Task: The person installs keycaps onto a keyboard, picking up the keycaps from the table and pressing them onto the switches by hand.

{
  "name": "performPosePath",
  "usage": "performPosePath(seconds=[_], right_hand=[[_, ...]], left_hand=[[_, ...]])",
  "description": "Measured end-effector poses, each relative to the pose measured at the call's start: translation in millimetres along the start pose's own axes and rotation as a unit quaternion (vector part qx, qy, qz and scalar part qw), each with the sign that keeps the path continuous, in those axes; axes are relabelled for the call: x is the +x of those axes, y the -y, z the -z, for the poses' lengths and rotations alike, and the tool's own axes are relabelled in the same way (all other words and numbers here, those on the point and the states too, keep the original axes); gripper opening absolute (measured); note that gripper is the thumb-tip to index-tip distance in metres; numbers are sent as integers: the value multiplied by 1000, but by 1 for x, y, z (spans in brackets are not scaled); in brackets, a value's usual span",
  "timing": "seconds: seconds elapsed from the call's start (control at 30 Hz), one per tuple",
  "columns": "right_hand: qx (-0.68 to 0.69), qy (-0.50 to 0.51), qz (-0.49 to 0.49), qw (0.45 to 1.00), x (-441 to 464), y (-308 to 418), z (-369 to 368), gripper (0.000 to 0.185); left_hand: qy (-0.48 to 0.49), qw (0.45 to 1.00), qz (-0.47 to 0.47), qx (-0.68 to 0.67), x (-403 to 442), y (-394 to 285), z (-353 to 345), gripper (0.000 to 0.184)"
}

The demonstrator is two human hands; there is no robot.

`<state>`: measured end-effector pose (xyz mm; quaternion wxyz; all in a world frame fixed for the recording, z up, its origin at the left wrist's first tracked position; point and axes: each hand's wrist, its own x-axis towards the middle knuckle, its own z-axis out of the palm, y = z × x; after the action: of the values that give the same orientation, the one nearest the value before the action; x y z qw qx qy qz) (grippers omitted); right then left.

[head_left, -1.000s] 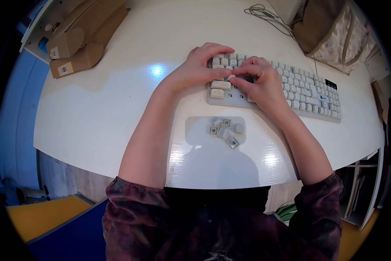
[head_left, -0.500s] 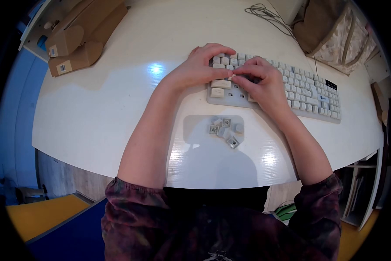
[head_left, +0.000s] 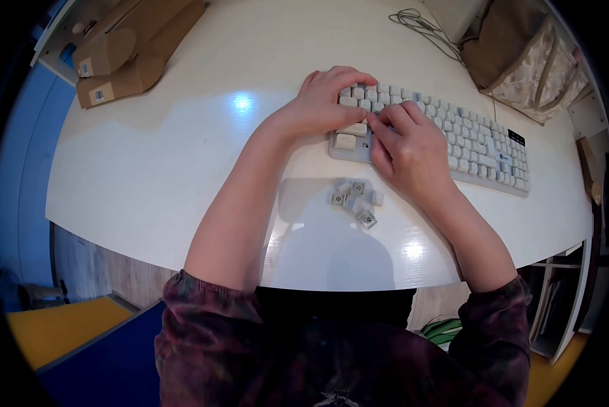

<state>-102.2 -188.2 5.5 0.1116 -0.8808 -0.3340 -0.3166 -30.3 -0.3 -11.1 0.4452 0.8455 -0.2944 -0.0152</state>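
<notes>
A white keyboard point(head_left: 472, 147) with a pale grey frame lies at an angle on the desk. My left hand point(head_left: 323, 102) grips its left end, with the index finger along the top row and the thumb across the lower left keys. My right hand point(head_left: 411, 144) is closed in a pinch at a keycap near the left thumb tip; the fingers mostly cover it. Just below that hand, a keycap-free switch spot point(head_left: 364, 145) shows beside the corner key point(head_left: 345, 141). Several loose keycaps point(head_left: 358, 188) lie in front of the keyboard, some with their undersides up.
Brown cardboard pieces point(head_left: 125, 64) lie at the back left of the white desk point(head_left: 148, 169). A coiled cable point(head_left: 416, 22) rests at the back, near a brown and patterned bag point(head_left: 528, 68). An open shelf point(head_left: 559, 298) stands below right.
My right hand has turned and curled more over the keys, covering more of the lower left key area. The left hand still steadies the keyboard. The view has shifted slightly.
</notes>
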Motion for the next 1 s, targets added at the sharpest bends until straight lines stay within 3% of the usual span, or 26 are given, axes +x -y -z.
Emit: performPosePath(seconds=[0.07, 0.2, 0.3, 0.4, 0.63, 1.0], right_hand=[[47, -14, -34, 998, -5, -8, -6, 15], [115, -67, -57, 989, -4, -12, -3, 18], [289, 4, -60, 956, -6, -6, 5, 21], [351, 87, -29, 932, -5, 6, 10, 23], [237, 160, 31, 958, -4, 16, 18, 21], [321, 45, -81, 943, -3, 9, 17, 23]], left_hand=[[-17, 999, -29, 18, 1, 4, -3, 47], [-24, 999, 9, -41, 2, 4, -4, 44], [-25, 996, 28, -87, 5, 10, -6, 48], [-32, 996, 11, -86, 4, 12, -7, 46], [-28, 996, 0, -87, 4, 6, -6, 41], [-26, 994, 14, -104, 4, 5, -6, 41]])
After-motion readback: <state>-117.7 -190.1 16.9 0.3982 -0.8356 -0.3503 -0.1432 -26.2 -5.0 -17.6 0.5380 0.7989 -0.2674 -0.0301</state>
